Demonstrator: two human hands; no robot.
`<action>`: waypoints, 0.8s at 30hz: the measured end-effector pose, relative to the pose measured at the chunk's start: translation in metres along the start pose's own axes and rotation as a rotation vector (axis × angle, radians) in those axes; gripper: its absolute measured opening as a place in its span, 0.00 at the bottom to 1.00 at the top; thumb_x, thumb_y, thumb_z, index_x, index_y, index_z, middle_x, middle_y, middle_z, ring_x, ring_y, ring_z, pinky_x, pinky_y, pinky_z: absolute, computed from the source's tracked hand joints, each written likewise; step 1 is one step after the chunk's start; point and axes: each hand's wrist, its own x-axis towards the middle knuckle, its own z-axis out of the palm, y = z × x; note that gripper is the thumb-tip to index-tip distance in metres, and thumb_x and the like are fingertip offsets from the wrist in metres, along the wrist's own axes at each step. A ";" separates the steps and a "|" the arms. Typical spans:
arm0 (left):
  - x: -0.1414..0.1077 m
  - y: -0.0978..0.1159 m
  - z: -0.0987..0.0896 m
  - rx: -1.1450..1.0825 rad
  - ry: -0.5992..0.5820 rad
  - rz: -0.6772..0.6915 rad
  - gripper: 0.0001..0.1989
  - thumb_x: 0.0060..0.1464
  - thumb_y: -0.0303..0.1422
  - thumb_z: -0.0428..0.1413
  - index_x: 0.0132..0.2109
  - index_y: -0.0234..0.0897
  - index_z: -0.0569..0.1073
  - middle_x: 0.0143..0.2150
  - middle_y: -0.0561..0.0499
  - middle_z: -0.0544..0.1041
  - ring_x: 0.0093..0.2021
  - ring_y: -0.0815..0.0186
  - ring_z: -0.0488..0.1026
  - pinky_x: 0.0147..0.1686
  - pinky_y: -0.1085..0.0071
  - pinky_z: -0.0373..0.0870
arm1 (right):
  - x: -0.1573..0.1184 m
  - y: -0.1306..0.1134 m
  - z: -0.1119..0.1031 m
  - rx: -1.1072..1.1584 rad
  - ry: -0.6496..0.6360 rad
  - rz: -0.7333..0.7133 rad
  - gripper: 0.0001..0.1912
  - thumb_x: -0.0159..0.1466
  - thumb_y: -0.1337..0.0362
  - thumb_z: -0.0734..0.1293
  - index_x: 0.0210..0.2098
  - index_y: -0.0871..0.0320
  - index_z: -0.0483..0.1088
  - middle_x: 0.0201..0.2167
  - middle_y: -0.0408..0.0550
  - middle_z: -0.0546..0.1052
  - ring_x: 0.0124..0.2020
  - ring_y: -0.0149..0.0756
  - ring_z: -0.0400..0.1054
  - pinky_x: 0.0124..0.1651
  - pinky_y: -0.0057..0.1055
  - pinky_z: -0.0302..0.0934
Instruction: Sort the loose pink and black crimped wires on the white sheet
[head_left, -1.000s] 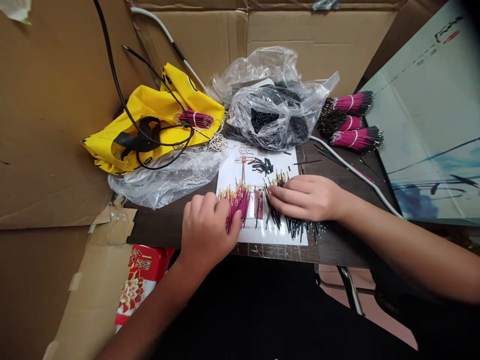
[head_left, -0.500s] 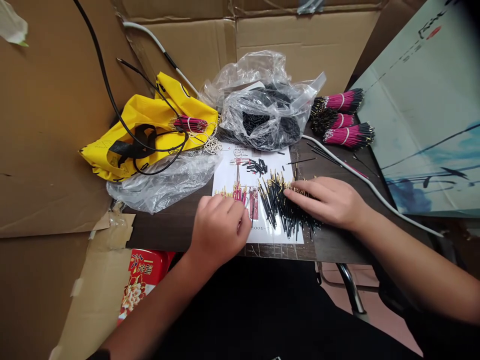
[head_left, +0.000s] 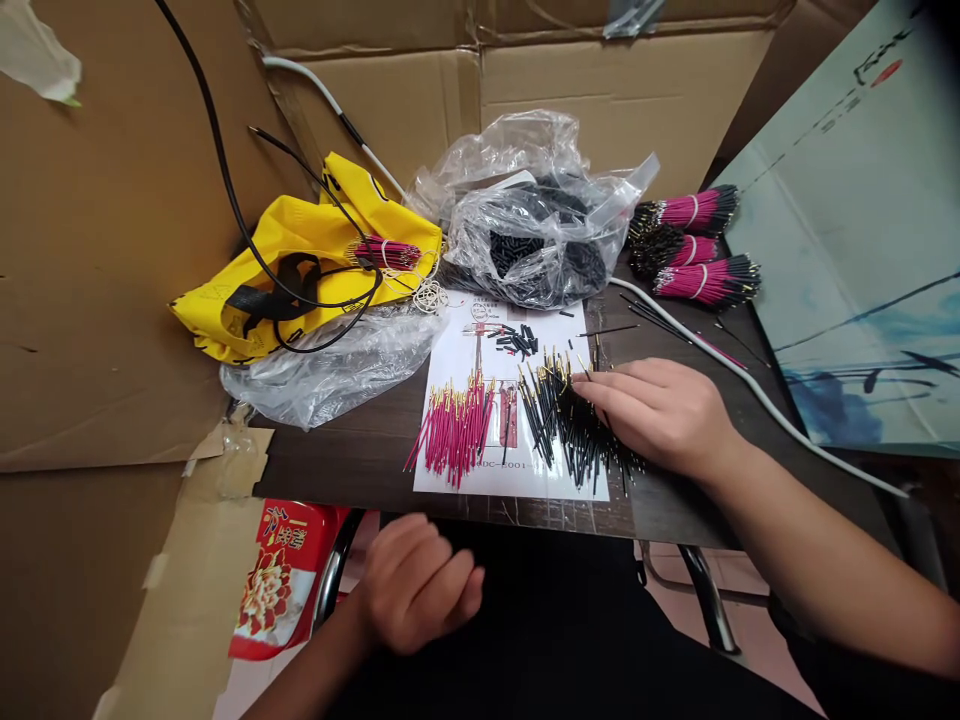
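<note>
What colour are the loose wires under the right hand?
Black, gold-tipped wires under the right hand; head view.

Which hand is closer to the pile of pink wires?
The left hand, but only just. It hangs below the table edge, straight under the pink wires, touching nothing. The right hand lies off to their right on the black wires.

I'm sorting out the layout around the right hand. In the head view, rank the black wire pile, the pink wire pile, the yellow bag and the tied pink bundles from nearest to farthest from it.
1. Black wire pile: under the right hand's fingertips.
2. Pink wire pile: left, on the paper.
3. Tied pink bundles: behind, by the back right edge.
4. Yellow bag: far back left.
</note>
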 end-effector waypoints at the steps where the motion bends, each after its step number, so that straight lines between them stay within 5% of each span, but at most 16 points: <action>1: -0.021 0.001 -0.002 -0.028 -0.037 -0.029 0.04 0.55 0.27 0.58 0.39 0.38 0.73 0.23 0.55 0.70 0.24 0.68 0.67 0.29 0.68 0.67 | -0.001 0.003 0.000 0.001 -0.022 0.022 0.15 0.66 0.74 0.65 0.51 0.60 0.73 0.45 0.50 0.82 0.39 0.38 0.73 0.39 0.37 0.67; 7: -0.121 0.004 0.019 -0.021 -0.212 -0.657 0.11 0.61 0.30 0.53 0.29 0.41 0.70 0.22 0.56 0.72 0.22 0.70 0.71 0.25 0.72 0.67 | -0.006 0.015 -0.001 -0.023 -0.217 0.066 0.17 0.65 0.77 0.61 0.45 0.58 0.78 0.38 0.50 0.80 0.37 0.38 0.68 0.37 0.35 0.64; 14: -0.157 -0.019 0.056 0.192 -0.212 -1.392 0.15 0.65 0.41 0.44 0.39 0.39 0.70 0.38 0.43 0.78 0.43 0.52 0.77 0.43 0.56 0.73 | 0.012 0.009 0.001 -0.011 -0.240 0.103 0.14 0.67 0.70 0.63 0.49 0.60 0.76 0.41 0.53 0.77 0.39 0.41 0.66 0.41 0.38 0.61; 18: -0.165 -0.039 0.064 0.102 -0.251 -1.557 0.18 0.67 0.36 0.40 0.44 0.36 0.73 0.41 0.42 0.79 0.46 0.55 0.78 0.45 0.57 0.74 | 0.025 0.006 0.006 0.029 -0.242 0.036 0.12 0.68 0.70 0.62 0.47 0.60 0.76 0.43 0.53 0.78 0.41 0.41 0.67 0.44 0.39 0.60; 24: -0.164 -0.052 0.060 -0.025 -0.277 -1.575 0.25 0.68 0.41 0.38 0.45 0.34 0.77 0.35 0.45 0.80 0.41 0.56 0.79 0.39 0.59 0.76 | 0.019 0.007 0.010 0.081 -0.128 0.074 0.12 0.65 0.72 0.65 0.47 0.60 0.75 0.45 0.54 0.78 0.43 0.43 0.68 0.47 0.42 0.62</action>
